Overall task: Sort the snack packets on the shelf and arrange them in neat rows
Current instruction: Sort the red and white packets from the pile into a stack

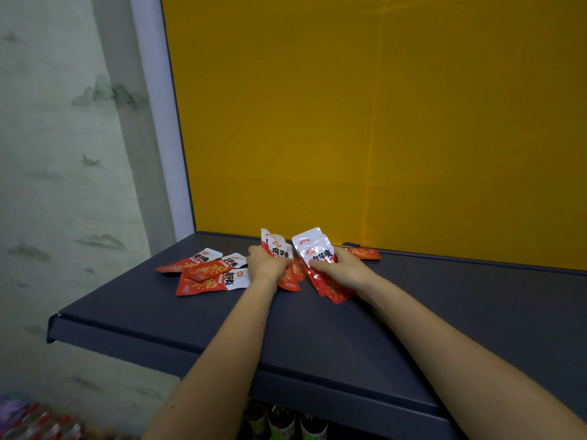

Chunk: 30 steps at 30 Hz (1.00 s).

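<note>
Red-and-white snack packets lie on a dark blue shelf [317, 328] in front of a yellow back panel. My left hand [265, 263] grips a small bunch of packets [279, 247], held upright with the white ends up. My right hand [344, 268] holds a fanned stack of packets [314, 249], its red ends touching the shelf. Three loose packets [206, 271] lie overlapping on the shelf to the left of my left hand. One more packet [365, 253] lies flat behind my right hand, near the back panel.
The yellow back panel [381, 122] rises straight behind the shelf. A grey-white upright post [158, 138] and a wall with ink-landscape wallpaper stand at the left. Bottles [282, 422] show on a lower shelf, and red-capped bottles [47, 422] sit at bottom left.
</note>
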Tool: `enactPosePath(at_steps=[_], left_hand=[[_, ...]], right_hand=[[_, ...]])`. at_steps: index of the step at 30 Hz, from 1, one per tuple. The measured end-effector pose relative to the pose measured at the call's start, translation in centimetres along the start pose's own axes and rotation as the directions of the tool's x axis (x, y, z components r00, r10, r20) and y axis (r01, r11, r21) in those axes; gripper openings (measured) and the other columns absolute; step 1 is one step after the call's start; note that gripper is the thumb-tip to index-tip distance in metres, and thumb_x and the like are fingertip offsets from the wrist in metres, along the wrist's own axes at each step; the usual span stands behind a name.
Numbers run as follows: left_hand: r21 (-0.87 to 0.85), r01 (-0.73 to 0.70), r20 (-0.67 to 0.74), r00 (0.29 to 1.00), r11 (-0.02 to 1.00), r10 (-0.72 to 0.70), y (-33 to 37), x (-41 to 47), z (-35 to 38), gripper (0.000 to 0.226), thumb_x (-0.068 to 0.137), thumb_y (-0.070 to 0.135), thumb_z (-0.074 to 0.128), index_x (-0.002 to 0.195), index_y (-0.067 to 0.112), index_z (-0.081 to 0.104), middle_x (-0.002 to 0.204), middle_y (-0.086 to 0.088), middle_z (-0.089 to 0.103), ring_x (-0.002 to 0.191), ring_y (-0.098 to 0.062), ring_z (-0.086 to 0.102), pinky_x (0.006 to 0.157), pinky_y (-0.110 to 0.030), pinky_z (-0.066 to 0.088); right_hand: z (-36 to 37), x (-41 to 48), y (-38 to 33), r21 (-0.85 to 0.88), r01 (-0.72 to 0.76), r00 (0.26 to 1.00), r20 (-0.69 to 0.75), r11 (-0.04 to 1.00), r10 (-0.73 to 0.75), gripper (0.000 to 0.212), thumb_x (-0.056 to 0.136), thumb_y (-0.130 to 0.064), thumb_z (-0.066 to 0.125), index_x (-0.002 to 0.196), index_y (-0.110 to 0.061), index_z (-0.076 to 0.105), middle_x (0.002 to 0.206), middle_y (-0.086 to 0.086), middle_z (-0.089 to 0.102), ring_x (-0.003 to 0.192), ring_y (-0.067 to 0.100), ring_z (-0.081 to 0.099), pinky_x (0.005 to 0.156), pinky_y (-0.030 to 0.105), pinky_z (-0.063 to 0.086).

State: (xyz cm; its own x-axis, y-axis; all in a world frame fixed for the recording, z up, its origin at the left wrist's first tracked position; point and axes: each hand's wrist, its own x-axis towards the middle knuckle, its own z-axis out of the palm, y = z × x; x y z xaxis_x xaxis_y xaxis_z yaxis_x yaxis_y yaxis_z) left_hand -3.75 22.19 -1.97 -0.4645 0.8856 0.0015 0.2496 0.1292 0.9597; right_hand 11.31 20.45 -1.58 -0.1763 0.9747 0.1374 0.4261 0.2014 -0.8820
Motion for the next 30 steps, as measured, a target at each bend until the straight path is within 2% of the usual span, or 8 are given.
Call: enactPosePath(at_steps=[3, 5, 9, 13, 16, 21, 26, 30], left_hand=[[-0.182, 0.014, 0.069, 0.998, 0.983, -0.001, -0.2, -0.1, 0.0, 0.061, 0.071, 0.001, 0.075, 0.122, -0.004, 0.042, 0.12, -0.023, 0.059, 0.106, -0.037, 0.06, 0.087, -0.048, 0.053], [-0.289, 0.002, 0.071, 0.997, 0.957, 0.019, 0.0, -0.5, -0.1, 0.05, 0.075, -0.005, 0.068, 0.117, -0.004, 0.04, 0.118, -0.021, 0.059, 0.102, -0.036, 0.061, 0.078, -0.043, 0.055], [-0.508, -0.025, 0.05, 0.997, 0.861, 0.059, 1.0, -1.8, -1.3, 0.046, 0.082, -0.004, 0.062, 0.105, 0.013, 0.026, 0.103, -0.009, 0.051, 0.078, -0.019, 0.059, 0.052, -0.029, 0.048], [-0.578, 0.056, 0.225, 0.97, 0.814, 0.093, 2.2, -4.6, -2.8, 0.044, 0.083, 0.0, 0.063, 0.122, 0.003, 0.045, 0.108, -0.012, 0.06, 0.073, -0.017, 0.061, 0.052, -0.027, 0.048], [-0.578, 0.036, 0.36, 0.908, 0.815, 0.216, 3.0, -7.6, -3.0, 0.031, 0.085, 0.002, 0.061, 0.115, 0.009, 0.058, 0.095, -0.005, 0.066, 0.069, -0.013, 0.063, 0.057, -0.026, 0.05], [-0.492, 0.081, 0.655, 0.69, 0.867, 0.308, 3.4, -13.7, -1.3, 0.014, 0.085, 0.01, 0.062, 0.09, 0.023, 0.061, 0.077, 0.005, 0.07, 0.054, -0.004, 0.068, 0.043, -0.017, 0.05], [-0.419, 0.086, 0.843, 0.408, 0.904, 0.351, 2.9, -20.5, 2.3, 0.018, 0.083, 0.013, 0.065, 0.1, 0.019, 0.062, 0.075, 0.003, 0.073, 0.059, -0.008, 0.07, 0.048, -0.021, 0.052], [-0.374, 0.08, 0.909, 0.229, 0.924, 0.348, 2.0, -27.3, 5.7, 0.024, 0.083, 0.014, 0.066, 0.106, 0.018, 0.059, 0.085, 0.0, 0.071, 0.064, -0.01, 0.07, 0.051, -0.023, 0.053]], right_hand=[[0.1, -0.4, 0.0, 0.041, -0.01, 0.999, 0.031, 0.999, 0.008, 0.017, 0.086, -0.026, 0.063, 0.102, -0.023, 0.063, 0.108, 0.004, 0.069, 0.097, 0.019, 0.064, 0.092, 0.037, 0.049], [-0.1, -0.9, -0.3, 0.082, -0.016, 1.0, 0.027, 0.996, 0.014, 0.007, 0.087, -0.024, 0.063, 0.093, -0.022, 0.064, 0.099, 0.001, 0.07, 0.086, 0.014, 0.065, 0.085, 0.033, 0.05], [-2.5, -3.2, -1.6, 0.173, -0.044, 0.993, -0.101, 0.984, 0.062, 0.006, 0.088, -0.023, 0.062, 0.084, -0.018, 0.064, 0.078, -0.002, 0.066, 0.065, 0.01, 0.059, 0.068, 0.028, 0.048], [-6.4, -8.6, -1.8, 0.202, -0.02, 0.952, -0.295, 0.979, 0.08, 0.012, 0.085, -0.024, 0.065, 0.093, -0.016, 0.06, 0.081, 0.005, 0.064, 0.069, 0.018, 0.058, 0.069, 0.031, 0.045], [-8.7, -13.7, -1.6, 0.203, -0.011, 0.908, -0.407, 0.979, 0.095, 0.017, 0.084, -0.023, 0.066, 0.1, -0.019, 0.061, 0.085, 0.002, 0.068, 0.07, 0.015, 0.063, 0.067, 0.028, 0.049], [-11.8, -25.0, -0.4, 0.269, -0.058, 0.72, -0.656, 0.961, 0.227, 0.004, 0.084, -0.022, 0.066, 0.087, -0.022, 0.064, 0.07, -0.009, 0.069, 0.05, -0.001, 0.064, 0.045, 0.011, 0.047], [-11.9, -36.0, 1.4, 0.37, -0.093, 0.477, -0.798, 0.924, 0.368, 0.002, 0.087, -0.018, 0.063, 0.087, -0.017, 0.061, 0.052, -0.008, 0.065, 0.04, 0.004, 0.059, 0.04, 0.015, 0.046], [-11.7, -43.7, 3.1, 0.414, -0.152, 0.333, -0.834, 0.898, 0.441, 0.012, 0.09, -0.021, 0.058, 0.096, -0.01, 0.06, 0.063, 0.001, 0.06, 0.046, 0.009, 0.057, 0.048, 0.021, 0.047]])
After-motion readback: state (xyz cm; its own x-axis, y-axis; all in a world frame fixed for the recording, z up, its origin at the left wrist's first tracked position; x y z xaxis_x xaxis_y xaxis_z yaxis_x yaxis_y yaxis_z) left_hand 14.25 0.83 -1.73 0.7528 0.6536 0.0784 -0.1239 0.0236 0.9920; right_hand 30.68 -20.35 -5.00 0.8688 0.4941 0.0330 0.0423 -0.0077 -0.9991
